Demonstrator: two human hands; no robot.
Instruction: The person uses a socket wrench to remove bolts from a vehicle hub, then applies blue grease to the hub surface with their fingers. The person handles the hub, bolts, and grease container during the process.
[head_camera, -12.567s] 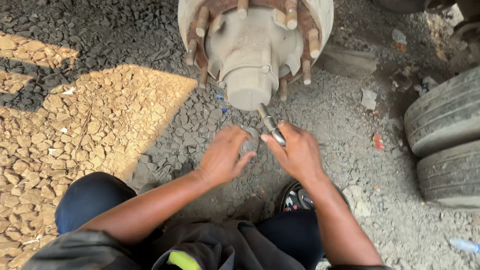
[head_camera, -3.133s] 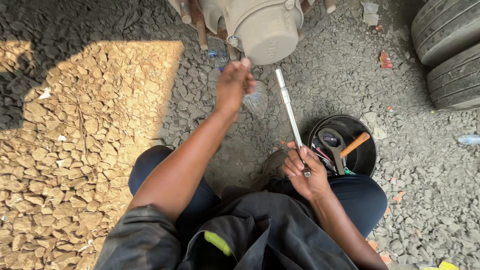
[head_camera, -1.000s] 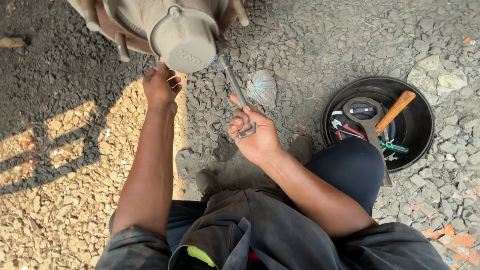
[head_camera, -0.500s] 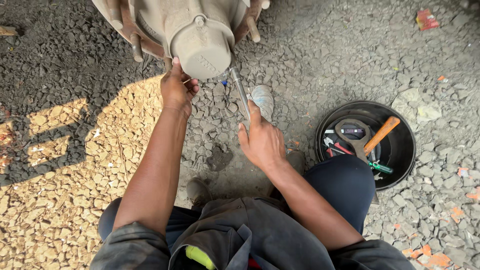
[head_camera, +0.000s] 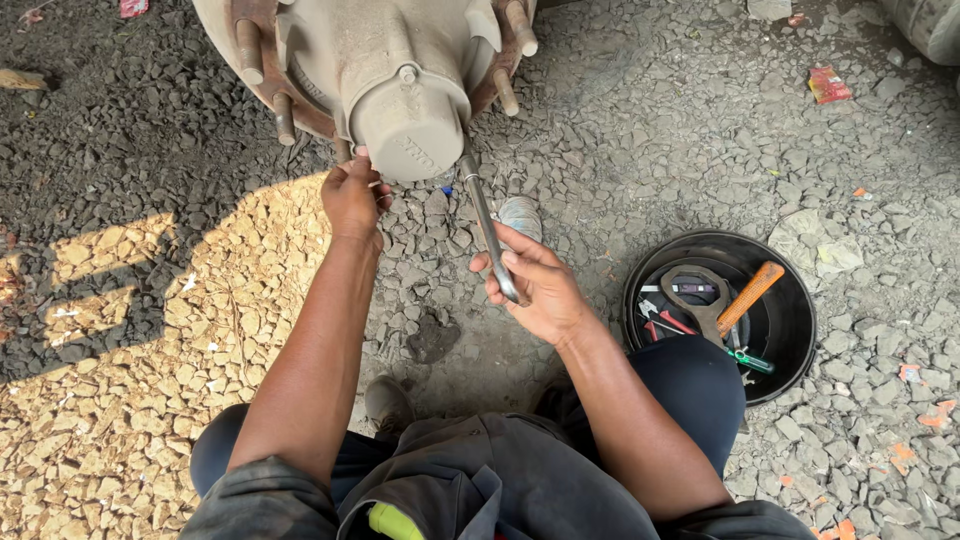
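Right hand (head_camera: 540, 290) grips wrench (head_camera: 487, 225) under hub (head_camera: 400, 90); left hand (head_camera: 352, 195) closed at hub's underside; tool tub (head_camera: 790, 300) right, on gravel (head_camera: 620, 130).

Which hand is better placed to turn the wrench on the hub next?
Right. The right hand already grips the wrench handle, its head up at the wheel hub. The left hand is pressed under the hub cap, off the wrench.

The wrench (head_camera: 488, 228) is a long, slim steel bar (greyish, a bit shiny), tilted so its top end sits at the lower right edge of the hub (head_camera: 405, 95). Its lower end is wrapped in the fist. The hub is a big dusty beige casting with a round cap and rusty studs sticking out around it.
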